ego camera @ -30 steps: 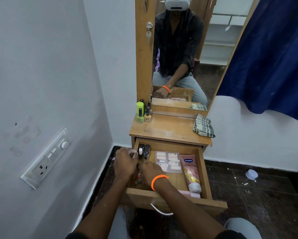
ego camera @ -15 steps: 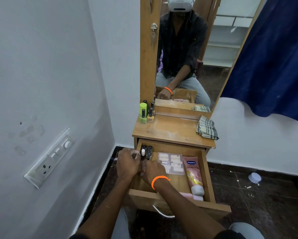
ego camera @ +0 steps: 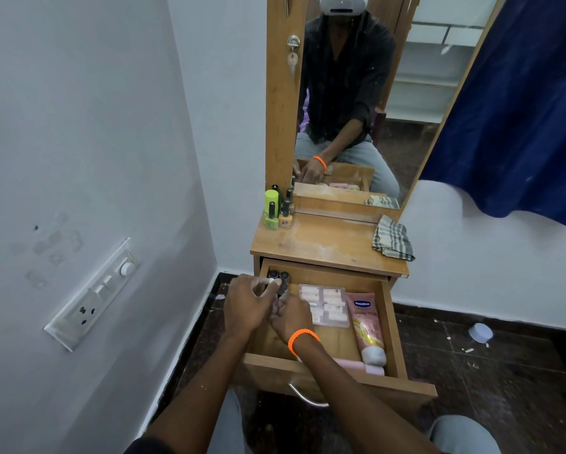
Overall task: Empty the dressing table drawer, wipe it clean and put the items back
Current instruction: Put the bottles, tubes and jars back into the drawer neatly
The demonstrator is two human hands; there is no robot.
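both hands (ego camera: 268, 306) still among small bottles (ego camera: 279, 277), barely shifted

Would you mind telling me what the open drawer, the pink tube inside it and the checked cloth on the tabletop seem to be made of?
The drawer looks like wood-grain laminated board with a matte finish, though solid wood cannot be ruled out. The pink Vaseline tube appears to be soft glossy plastic with a whitish cap. The checked cloth is woven fabric, probably cotton, lying crumpled in soft folds.
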